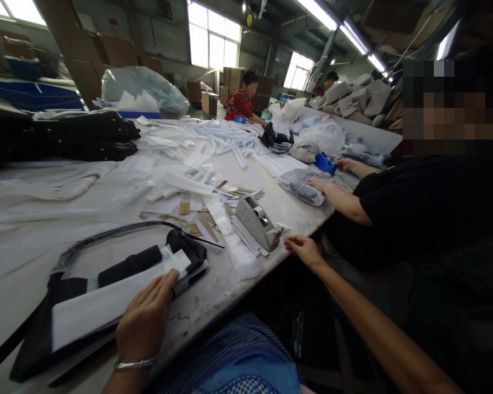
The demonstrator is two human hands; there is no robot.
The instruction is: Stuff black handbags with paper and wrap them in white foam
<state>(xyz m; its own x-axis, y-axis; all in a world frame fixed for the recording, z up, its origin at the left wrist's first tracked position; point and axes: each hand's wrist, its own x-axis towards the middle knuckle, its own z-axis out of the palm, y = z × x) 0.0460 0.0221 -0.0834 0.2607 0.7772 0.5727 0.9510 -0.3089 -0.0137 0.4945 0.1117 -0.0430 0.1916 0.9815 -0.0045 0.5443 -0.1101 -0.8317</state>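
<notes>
Over at the worker's 10 o'clock, black bag [36,345] lies on the table [213,298] w/ a white sheet [102,303] across it. L hand [148,306], also approx 10, rests on the sheet's right end, fingers together & flat, not clamped. Tape dispenser [252,219] at 12, near the table edge. R hand [306,251] at 1, just beside its cutter end, thumb & fingertips pinched; blurry from here, can't tell if tape's between. Co-worker's hand [319,184] at 2, on a wrapped grey item [299,189]. Looks like a taping step, prob. securing sheet to bag; next move calls for a clean tape pull & steady L hand.
</notes>
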